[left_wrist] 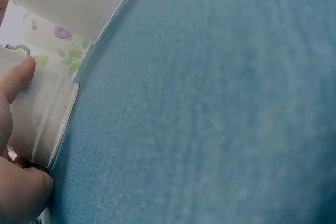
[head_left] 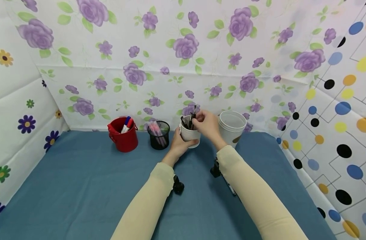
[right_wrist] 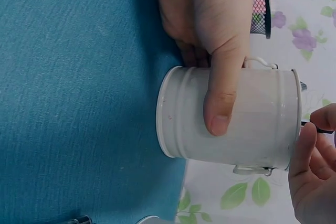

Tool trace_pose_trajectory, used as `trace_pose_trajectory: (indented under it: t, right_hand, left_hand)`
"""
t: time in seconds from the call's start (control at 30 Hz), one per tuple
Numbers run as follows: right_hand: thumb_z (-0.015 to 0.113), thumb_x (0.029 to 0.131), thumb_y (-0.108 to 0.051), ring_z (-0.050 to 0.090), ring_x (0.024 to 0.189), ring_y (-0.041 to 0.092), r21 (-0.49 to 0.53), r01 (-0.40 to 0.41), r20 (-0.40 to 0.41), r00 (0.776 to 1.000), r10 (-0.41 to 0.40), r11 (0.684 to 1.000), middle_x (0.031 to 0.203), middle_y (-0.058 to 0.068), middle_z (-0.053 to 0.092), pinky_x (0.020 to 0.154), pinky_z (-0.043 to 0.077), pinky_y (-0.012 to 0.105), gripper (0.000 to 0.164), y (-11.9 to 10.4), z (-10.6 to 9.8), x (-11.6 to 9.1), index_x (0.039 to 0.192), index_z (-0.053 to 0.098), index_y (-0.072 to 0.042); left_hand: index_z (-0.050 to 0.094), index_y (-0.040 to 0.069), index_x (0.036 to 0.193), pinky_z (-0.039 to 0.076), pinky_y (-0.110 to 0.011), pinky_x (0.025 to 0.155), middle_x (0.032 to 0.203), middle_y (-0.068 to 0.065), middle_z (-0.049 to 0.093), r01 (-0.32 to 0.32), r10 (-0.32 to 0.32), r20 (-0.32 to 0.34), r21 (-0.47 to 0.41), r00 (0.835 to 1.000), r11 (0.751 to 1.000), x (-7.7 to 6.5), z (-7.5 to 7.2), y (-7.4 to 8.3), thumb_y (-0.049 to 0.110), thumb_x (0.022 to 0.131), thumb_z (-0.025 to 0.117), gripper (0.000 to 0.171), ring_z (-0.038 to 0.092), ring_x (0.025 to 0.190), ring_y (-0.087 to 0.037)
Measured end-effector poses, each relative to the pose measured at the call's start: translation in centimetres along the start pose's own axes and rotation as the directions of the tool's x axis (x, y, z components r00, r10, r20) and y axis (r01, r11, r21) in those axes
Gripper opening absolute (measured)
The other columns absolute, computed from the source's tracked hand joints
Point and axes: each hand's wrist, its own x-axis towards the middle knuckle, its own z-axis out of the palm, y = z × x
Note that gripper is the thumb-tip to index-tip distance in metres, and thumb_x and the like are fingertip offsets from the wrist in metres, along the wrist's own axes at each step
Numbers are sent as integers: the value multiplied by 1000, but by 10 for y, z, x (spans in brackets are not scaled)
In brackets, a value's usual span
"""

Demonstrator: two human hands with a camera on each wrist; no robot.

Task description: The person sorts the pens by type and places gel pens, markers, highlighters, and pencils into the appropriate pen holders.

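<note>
A small white metal bucket (head_left: 187,135) with side handles stands toward the back of the blue-covered table, several black pens (head_left: 186,124) poking out of its mouth. My left hand (head_left: 179,144) grips it from the left side, and in the right wrist view its thumb (right_wrist: 220,108) lies across the wall of the bucket. Above the rim, the right hand (head_left: 209,125) pinches a black pen (right_wrist: 313,127) between thumb and fingers. The pen's lower end is hidden by the bucket.
To the left are a black mesh cup (head_left: 154,142) of pink pens and a red bucket (head_left: 127,141) with markers. A larger white bucket (head_left: 229,135) stands just right of the right hand. One pen (head_left: 231,190) lies beside the right forearm. Patterned cloth walls (head_left: 159,83) border the table.
</note>
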Motion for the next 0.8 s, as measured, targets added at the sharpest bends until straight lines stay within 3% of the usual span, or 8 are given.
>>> trace_pose_trajectory:
  t: [0.17, 0.4, 0.57, 0.8]
  right_hand:
    - [72, 99, -20, 74, 72, 23, -36, 19, 27, 999, -18, 999, 98, 10, 77, 70, 62, 38, 17, 1, 2, 1, 111, 73, -8]
    - [76, 96, -18, 73, 88, 25, -123, 49, 35, 998, -45, 991, 96, 9, 78, 81, 60, 42, 15, 0, 6, 4, 106, 73, -8]
    - [76, 95, -14, 74, 86, 26, -160, 83, 61, 995, -74, 984, 94, 10, 78, 80, 61, 42, 14, -4, 9, 3, 104, 72, -4]
    - [75, 95, -12, 73, 84, 26, -168, 67, 71, 996, -55, 984, 92, 10, 77, 77, 61, 42, 13, -4, 14, 2, 105, 71, -5]
  left_hand:
    - [20, 17, 169, 41, -52, 118, 165, -13, 37, 1, -1, -3, -6, 1000, 1000, -1, -1, 2, 38, 87, 90, 110, 44, 145, -33]
    - [18, 19, 169, 42, -50, 118, 165, -12, 37, 10, -10, 9, 7, 1000, 1000, -1, 0, 4, 40, 87, 90, 111, 44, 145, -33]
    - [19, 19, 170, 41, -50, 118, 166, -13, 37, 13, -13, 4, 9, 1000, 1000, -1, 0, 6, 38, 87, 90, 111, 44, 146, -34]
    - [21, 19, 169, 42, -49, 118, 164, -12, 39, 18, -17, -4, 7, 1000, 1000, -1, 0, 5, 36, 86, 91, 109, 45, 145, -33]
